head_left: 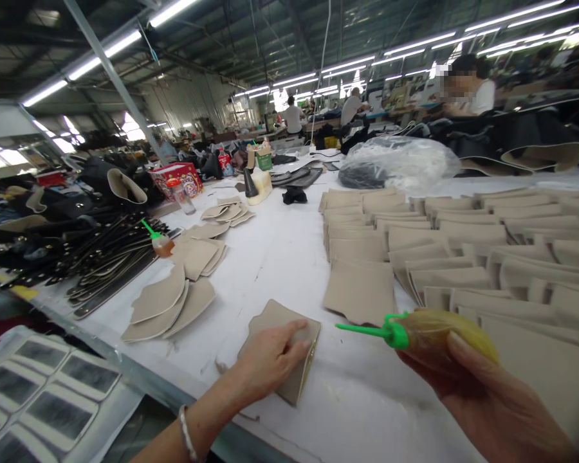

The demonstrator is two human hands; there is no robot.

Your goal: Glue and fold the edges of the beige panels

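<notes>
My left hand (pixel 269 357) lies flat, fingers stretched, pressing on a beige cut leather piece (pixel 282 319) on the white table (pixel 289 257). My right hand (pixel 482 399) is wrapped round a yellow squeeze bottle (pixel 444 328) with a green nozzle (pixel 367 330) that points left toward the piece's right edge, a short gap away.
Rows of overlapping beige pieces (pixel 463 251) cover the table's right side. Curved beige pieces (pixel 166 305) lie left, beside black straps (pixel 101 257) and a second small bottle (pixel 160 242). A plastic bag (pixel 400 161) sits at the back. Other people work in the distance.
</notes>
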